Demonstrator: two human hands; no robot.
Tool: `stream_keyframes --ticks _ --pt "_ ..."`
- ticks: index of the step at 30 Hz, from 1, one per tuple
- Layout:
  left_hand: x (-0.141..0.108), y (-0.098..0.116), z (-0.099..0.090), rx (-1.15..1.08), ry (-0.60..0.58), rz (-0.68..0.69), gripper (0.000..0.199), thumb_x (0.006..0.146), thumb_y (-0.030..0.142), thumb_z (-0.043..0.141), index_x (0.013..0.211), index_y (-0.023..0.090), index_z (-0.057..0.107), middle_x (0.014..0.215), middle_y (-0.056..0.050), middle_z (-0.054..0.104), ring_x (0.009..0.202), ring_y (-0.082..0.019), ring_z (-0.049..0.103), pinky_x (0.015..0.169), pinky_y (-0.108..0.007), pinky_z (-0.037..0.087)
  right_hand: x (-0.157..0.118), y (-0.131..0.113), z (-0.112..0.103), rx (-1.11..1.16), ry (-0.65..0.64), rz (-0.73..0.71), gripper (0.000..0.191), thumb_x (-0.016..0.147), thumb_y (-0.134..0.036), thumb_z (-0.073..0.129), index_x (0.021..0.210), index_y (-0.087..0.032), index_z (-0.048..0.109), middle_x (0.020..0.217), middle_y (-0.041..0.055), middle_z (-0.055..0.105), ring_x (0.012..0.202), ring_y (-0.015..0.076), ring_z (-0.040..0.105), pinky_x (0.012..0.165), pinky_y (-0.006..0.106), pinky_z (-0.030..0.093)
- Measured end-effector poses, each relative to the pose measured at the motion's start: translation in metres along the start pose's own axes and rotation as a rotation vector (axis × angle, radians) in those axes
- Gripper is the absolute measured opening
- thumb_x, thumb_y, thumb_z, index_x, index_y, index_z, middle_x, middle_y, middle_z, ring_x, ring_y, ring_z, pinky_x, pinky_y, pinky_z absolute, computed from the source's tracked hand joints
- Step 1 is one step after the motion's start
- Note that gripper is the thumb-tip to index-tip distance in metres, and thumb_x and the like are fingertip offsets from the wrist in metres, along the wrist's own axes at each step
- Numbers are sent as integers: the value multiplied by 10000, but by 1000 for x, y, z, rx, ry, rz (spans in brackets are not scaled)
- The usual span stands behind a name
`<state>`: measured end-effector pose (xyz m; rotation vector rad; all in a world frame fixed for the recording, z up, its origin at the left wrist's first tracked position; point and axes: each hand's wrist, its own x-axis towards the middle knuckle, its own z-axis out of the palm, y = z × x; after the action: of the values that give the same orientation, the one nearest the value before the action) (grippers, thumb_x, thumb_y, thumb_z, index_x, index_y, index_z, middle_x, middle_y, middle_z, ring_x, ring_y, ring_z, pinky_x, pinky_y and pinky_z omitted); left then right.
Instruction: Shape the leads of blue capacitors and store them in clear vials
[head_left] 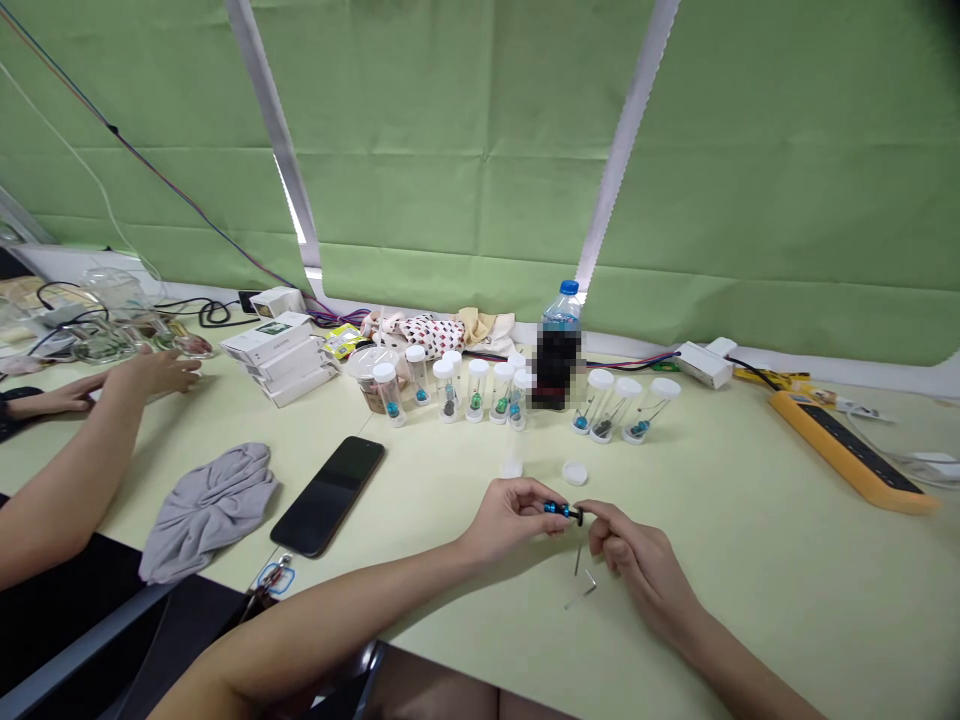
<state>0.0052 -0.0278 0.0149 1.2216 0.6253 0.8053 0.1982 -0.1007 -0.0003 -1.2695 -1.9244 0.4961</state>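
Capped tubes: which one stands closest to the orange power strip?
The rightmost tube, with a blue piece inside; every other capped tube stands farther left.

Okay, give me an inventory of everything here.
small part: 1, blue and black, in left hand
L-shaped key: 1, silver, below small part
capped tubes: about 11, clear, white caps, centre
loose cap: 1, white, beyond small part
bottle: 1, blue-capped, between tubes
phone: 1, black, left
cloth: 1, grey, beside phone
boxes: several, white, back left
power strip: 1, orange, right
blinds: 3, green, back
other hands: 2, far left
left hand: 1, centre
right hand: 1, centre
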Motion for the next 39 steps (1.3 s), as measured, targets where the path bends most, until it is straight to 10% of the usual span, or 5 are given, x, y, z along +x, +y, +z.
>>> stream_keyframes --ticks 39 --pt "0 -1 0 -8 -14 25 306 623 294 800 844 106 701 677 -51 681 603 -123 619 637 -249 499 -1 3 2 39 -43 38 403 978 -456 204 1245 -251 426 724 -10 532 545 123 480 541 228 416"
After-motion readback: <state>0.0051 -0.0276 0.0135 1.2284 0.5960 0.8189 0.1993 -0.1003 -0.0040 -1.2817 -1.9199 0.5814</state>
